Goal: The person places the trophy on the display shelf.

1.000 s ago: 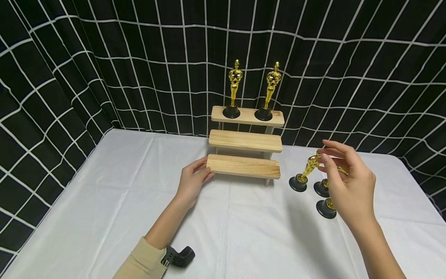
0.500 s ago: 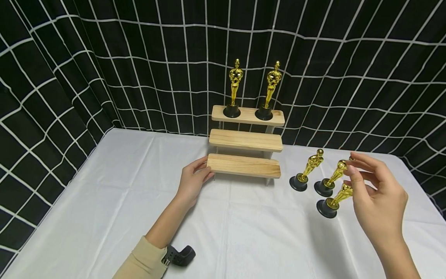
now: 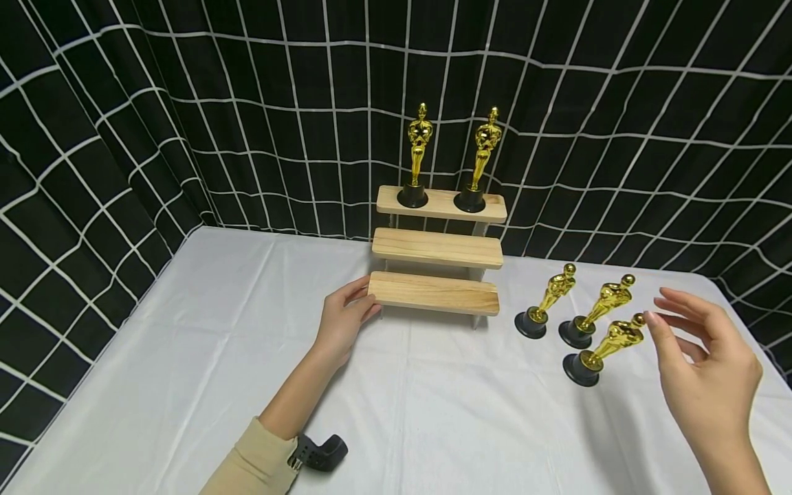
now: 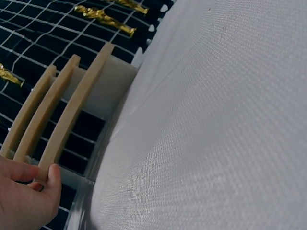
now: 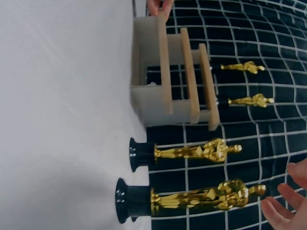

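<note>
In the head view my left hand (image 3: pixel 344 322) pinches the left end of the bottom board of a three-tier wooden display stand (image 3: pixel 433 294). The left wrist view shows thumb and fingers at that board's end (image 4: pixel 45 175). Two gold award statuettes, a left one (image 3: pixel 419 148) and a right one (image 3: pixel 485 151), stand upright on the top board. Three more stand on the table to the right: a far one (image 3: pixel 555 289), a middle one (image 3: pixel 609 299) and a near one (image 3: pixel 621 337). My right hand (image 3: pixel 711 364), fingers loosely curved and holding nothing, is beside the near statuette's head; contact cannot be told.
A white cloth (image 3: pixel 247 385) covers the table. Behind and at the sides hangs a black curtain with a white grid (image 3: pixel 278 124). The stand's middle board (image 3: pixel 436 247) bears nothing. A black strap device (image 3: pixel 322 454) is on my left wrist.
My right hand has moved right and toward me, away from the far statuette, past the middle one to the near one's head. The left hand and all the statuettes keep their places.
</note>
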The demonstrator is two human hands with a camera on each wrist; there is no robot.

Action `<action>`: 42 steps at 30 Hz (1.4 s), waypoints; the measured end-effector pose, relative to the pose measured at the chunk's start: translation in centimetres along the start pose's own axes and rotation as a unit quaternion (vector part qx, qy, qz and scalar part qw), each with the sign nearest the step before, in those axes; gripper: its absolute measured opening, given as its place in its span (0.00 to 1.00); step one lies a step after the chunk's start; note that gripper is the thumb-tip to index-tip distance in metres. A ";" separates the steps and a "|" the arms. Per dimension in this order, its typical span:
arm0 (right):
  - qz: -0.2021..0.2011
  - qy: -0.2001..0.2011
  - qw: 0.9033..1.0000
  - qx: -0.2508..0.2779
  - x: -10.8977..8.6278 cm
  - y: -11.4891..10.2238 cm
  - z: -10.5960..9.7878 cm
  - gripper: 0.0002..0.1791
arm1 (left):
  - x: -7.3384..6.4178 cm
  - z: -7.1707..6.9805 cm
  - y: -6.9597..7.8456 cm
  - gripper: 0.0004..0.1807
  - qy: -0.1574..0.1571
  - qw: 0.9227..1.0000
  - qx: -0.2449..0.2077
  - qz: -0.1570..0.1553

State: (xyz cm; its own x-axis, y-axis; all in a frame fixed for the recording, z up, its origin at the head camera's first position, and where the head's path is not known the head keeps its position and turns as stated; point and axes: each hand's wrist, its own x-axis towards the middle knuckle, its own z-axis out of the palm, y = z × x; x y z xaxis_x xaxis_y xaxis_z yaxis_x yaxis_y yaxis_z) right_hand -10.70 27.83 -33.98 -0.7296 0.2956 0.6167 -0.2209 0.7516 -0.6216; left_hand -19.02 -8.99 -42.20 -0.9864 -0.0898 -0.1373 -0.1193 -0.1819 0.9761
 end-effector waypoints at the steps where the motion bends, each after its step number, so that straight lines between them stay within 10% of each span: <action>1: 0.005 -0.002 1.000 -0.002 -0.1 0.2 0.0 0.24 | 0.0 0.0 0.0 0.24 0.000 1.000 0.000 0.000; 19: 0.099 -0.061 0.993 0.019 -1.2 2.4 1.1 0.31 | 0.0 0.0 0.0 0.24 -0.002 1.000 -0.005 0.007; 42: 0.078 -0.063 0.995 0.006 -0.9 1.9 1.3 0.31 | 0.0 0.1 0.1 0.24 0.002 1.000 -0.005 0.002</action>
State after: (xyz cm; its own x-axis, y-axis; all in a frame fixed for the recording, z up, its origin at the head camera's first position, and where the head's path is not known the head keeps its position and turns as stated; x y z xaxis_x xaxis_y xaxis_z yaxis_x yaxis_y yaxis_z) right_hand -11.31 28.21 -36.41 -0.8308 0.3309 0.4475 -0.1066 0.6946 -0.7114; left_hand -19.08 -8.87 -42.13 -0.9864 -0.0952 -0.1338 -0.1137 -0.1918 0.9748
